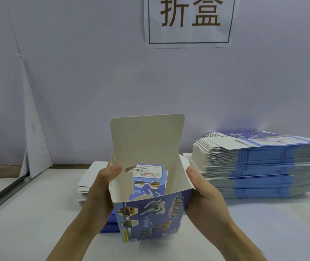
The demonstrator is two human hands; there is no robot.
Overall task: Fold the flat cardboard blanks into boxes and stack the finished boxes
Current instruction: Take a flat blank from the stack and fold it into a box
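Mid-fold: one box (pixel 150 213) held up over the table (pixel 263 232), centre of view. Already popped open into a square tube, blue printed front toward the camera, white inside showing. Top lid flap (pixel 147 138) standing upright, not tucked; small side flap (pixel 185 166) at right splayed outward. Gripped at the left wall by the left hand (pixel 101 189), thumb hooked over the rim to the inside. Clasped at the right wall by the right hand (pixel 205 191), thumb pressed on the side flap. Bottom hidden, cannot tell if closed; printed panel (pixel 148 178) with a warning label visible down through the opening. Tall stack of flat blanks (pixel 259 166) at right on the table, so most of the job left, by the look of it. Behind the box at left a low pile (pixel 88 178), white faces up, blue edges lower down; finished boxes or blanks, cannot tell. Likely left on this one: tuck side flaps, close lid, set it on a stack.
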